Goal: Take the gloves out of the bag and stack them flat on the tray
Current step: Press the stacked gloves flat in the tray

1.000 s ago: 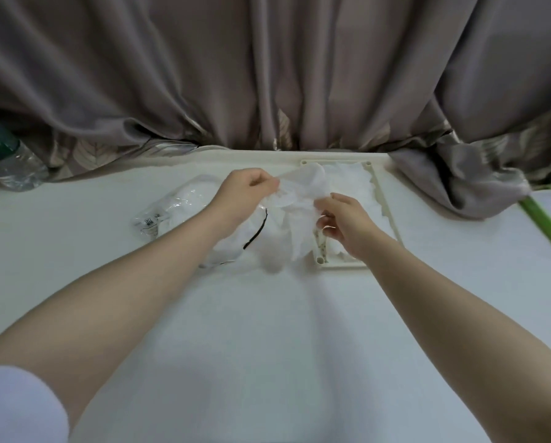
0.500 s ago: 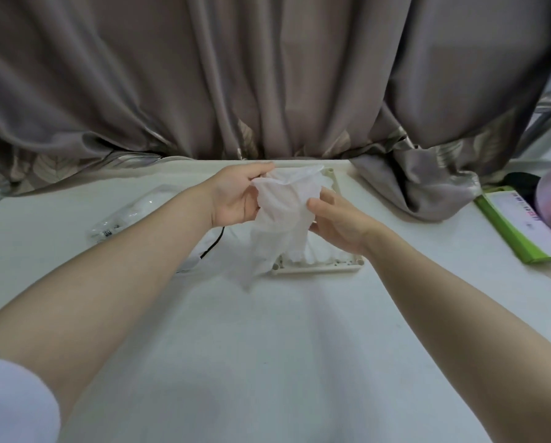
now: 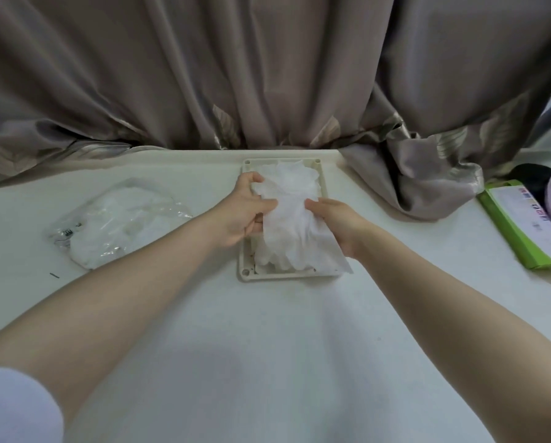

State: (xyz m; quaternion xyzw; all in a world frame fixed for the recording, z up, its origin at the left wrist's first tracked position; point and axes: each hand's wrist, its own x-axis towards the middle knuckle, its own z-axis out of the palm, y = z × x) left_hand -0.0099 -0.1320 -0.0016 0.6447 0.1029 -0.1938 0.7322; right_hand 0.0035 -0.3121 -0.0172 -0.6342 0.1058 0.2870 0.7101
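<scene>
The scene is lit softly and evenly, somewhat dim. A broad grey shadow is cast on the table [image 3: 267, 362] toward 6 o'clock. Straight lines are bowed by wide-angle distortion at the edges. Slight blur is seen throughout.

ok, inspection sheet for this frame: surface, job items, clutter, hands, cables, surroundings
Surface: white table, bare in front.
Job's things: cream tray holds a pile of white gloves, one corner over its near right rim; clear plastic bag left of the tray, white contents inside.
Clutter: green-edged box at right; small dark speck near the bag.
Hands: left hand and right hand both grip the top glove on the pile.
Cables: nothing seen.
Surroundings: grey-brown curtain behind the table.
</scene>
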